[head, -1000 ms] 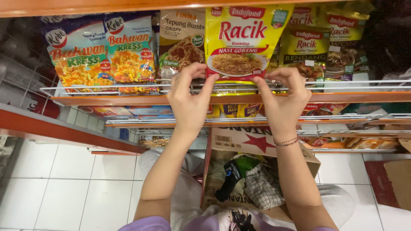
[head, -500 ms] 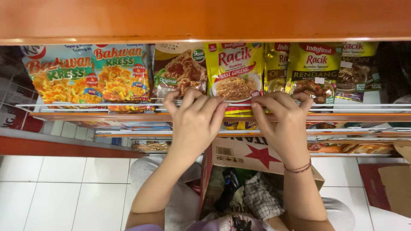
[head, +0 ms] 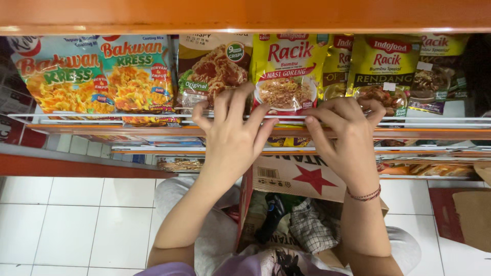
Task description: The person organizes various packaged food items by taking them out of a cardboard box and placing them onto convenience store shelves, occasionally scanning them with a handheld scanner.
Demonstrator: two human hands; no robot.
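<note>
A yellow seasoning packet [head: 285, 71] with a plate of fried rice pictured on it stands upright in a row on an orange shelf behind a white wire rail [head: 102, 118]. My left hand [head: 231, 134] lies against its lower left edge, fingers spread over the rail. At the packet's lower right corner my right hand [head: 343, 134], with a thin bracelet on the wrist, pinches with curled fingers. Both hands touch the packet from the front.
Blue and orange flour-mix packets [head: 99, 74] stand to the left, a brown crispy-flour packet [head: 212, 69] beside them, more yellow packets [head: 383, 69] to the right. An orange shelf [head: 245, 15] hangs overhead. An open cardboard box [head: 302, 176] sits below by my lap, over white floor tiles.
The yellow packet has gone from raised above the rail down into the row. Both hands came down with it and now press at its bottom edge; the view has moved closer.
</note>
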